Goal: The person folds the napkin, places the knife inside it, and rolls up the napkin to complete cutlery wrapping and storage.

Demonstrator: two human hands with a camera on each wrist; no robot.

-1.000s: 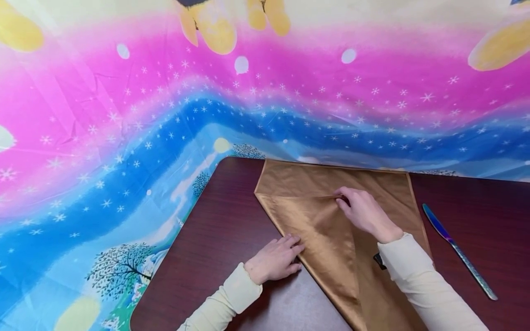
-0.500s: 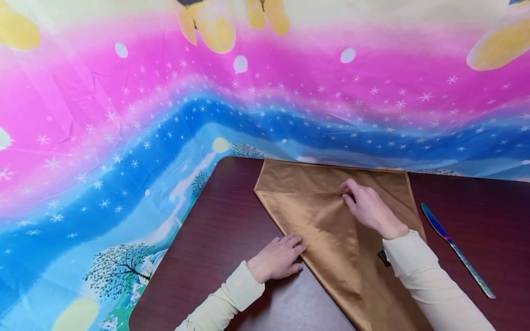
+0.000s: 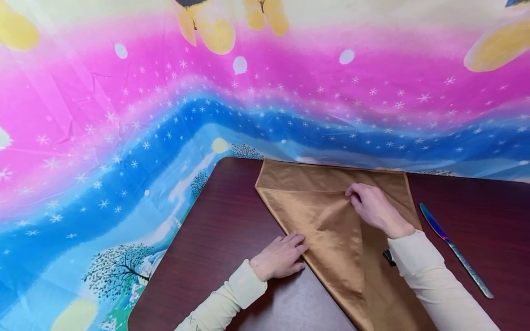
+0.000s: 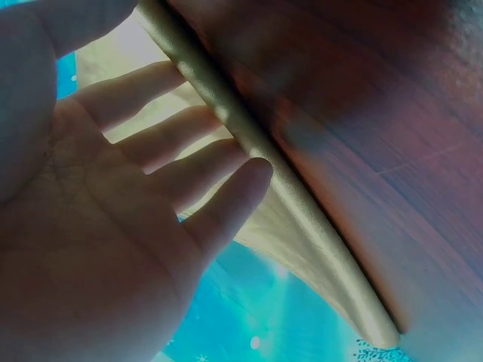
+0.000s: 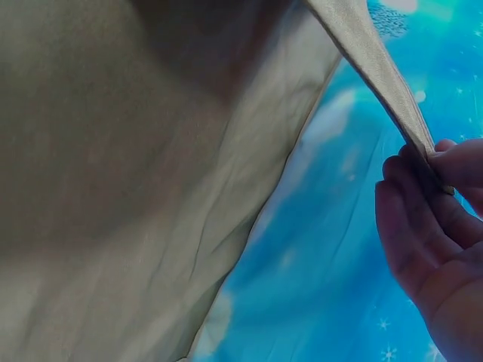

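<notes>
A shiny golden-brown cloth napkin (image 3: 319,220) lies on the table, its left side folded over along a slanting crease. My right hand (image 3: 376,208) pinches the corner of the folded flap between thumb and fingers. In the right wrist view that corner of the napkin (image 5: 385,83) is drawn taut, raised off the layer below. My left hand (image 3: 279,257) rests at the slanted fold, fingers extended and spread, fingertips on the cloth. The left wrist view shows the fingers of the left hand (image 4: 128,188) along the rolled fold edge.
Right of the napkin a table knife (image 3: 455,250) with a bluish iridescent sheen lies on the dark red-brown table (image 3: 207,230). A small black object (image 3: 389,258) is partly hidden by the right sleeve. A colourful patterned sheet (image 3: 248,101) hangs behind the table.
My right hand has moved slightly to the right with the pinched corner, and the flap's top edge stretches further right. The left hand stays at the fold.
</notes>
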